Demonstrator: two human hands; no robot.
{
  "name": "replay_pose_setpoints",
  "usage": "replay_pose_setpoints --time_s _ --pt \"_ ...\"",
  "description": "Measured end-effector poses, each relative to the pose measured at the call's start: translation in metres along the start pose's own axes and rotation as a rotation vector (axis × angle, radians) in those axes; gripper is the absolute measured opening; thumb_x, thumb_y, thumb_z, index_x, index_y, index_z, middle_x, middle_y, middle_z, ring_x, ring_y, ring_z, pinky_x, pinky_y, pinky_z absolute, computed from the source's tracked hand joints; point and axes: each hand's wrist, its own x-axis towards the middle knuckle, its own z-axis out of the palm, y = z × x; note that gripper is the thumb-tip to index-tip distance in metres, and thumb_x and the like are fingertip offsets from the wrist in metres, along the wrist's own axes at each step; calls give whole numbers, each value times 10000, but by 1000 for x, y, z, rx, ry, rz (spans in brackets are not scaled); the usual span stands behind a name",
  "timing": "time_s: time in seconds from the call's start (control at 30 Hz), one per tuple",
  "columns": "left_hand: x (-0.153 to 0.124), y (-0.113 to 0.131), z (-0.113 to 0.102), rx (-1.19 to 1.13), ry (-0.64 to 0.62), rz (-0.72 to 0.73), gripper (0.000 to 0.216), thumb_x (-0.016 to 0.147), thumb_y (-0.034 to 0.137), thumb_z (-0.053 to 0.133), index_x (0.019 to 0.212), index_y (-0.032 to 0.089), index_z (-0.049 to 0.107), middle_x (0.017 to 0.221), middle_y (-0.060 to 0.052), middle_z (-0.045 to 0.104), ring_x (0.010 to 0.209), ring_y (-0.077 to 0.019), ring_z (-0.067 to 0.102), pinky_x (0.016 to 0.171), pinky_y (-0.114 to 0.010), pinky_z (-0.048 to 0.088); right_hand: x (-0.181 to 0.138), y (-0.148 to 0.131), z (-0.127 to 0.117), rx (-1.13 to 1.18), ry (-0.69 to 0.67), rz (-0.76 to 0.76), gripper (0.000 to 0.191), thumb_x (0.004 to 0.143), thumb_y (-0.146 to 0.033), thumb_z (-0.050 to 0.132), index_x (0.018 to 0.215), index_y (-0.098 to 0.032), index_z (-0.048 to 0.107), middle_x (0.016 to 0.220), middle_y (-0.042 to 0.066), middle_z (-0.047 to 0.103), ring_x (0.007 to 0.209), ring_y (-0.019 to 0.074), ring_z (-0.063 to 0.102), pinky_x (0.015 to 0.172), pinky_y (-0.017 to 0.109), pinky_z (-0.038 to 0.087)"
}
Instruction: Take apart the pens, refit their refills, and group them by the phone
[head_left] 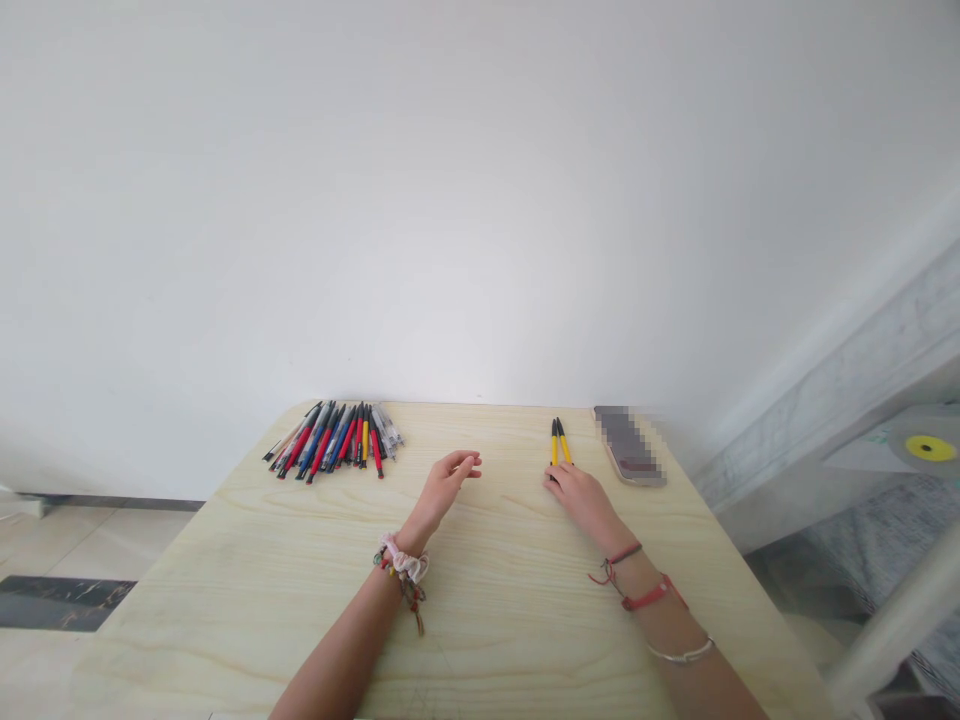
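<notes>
Two yellow pens [564, 443] with black tips lie side by side on the right half of the wooden table, tips toward the wall. My right hand [579, 493] rests over their near ends, fingers bent down onto a pen; the exact contact is hidden under the fingers. Nothing shows in my left hand [448, 487], which hovers near the middle of the table with its fingers loosely stretched to the right. Left of it lies a heap of pens [330, 440] in red, blue, white, clear and yellow, mostly pointing the same way.
A phone [630, 450], partly pixelated, lies at the table's far right. The white wall [480, 200] meets the back edge of the table [465, 610]. To the right, beyond the table, stands a pale rail [900, 590] near a round yellow-centred object [930, 448].
</notes>
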Motion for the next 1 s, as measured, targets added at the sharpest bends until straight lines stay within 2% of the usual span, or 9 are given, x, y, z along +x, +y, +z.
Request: replay_pose_setpoints --time_s 0.17,0.33,0.47,0.57,0.73,1.0 --pt "7 -5 -10 98 101 32 264 700 353 499 852 157 589 825 -63 620 644 -155 588 608 -256 398 -1 -1 -3 -47 -16 6 106 785 -191 471 799 -191 576 801 43 609 748 162 573 587 238 414" --pt "11 -9 -32 480 335 58 187 702 264 499 847 194 596 792 -49 603 620 -156 538 647 -275 376 -2 1 -7 -62 -33 26 99 766 -194 499 788 -185 595 798 50 609 760 176 566 605 251 409" --pt "12 -6 -56 860 530 -57 257 743 265 448 961 189 559 935 -105 558 788 -216 531 658 -296 369 -2 0 -8 -46 -21 10 107 763 -188 501 800 -182 602 799 51 609 759 176 563 622 256 410" --pt "12 -4 -71 1011 624 -170 288 758 316 429 974 171 551 999 -143 519 844 -256 520 630 -315 377 -2 -3 -7 -27 21 -13 109 764 -190 502 811 -180 600 785 49 605 747 173 560 643 262 412" --pt "11 -6 -77 1108 625 -235 286 731 371 462 882 159 580 977 -143 517 886 -272 504 635 -330 395 -3 -15 -5 34 45 -117 122 781 -194 474 778 -188 596 737 32 592 714 156 552 635 256 413" --pt "30 -1 -67 1293 610 -186 323 739 355 443 902 122 595 1001 -142 506 960 -257 456 705 -308 408 -4 -25 -3 113 45 -220 148 791 -169 448 753 -178 591 694 26 592 695 149 548 631 254 405"
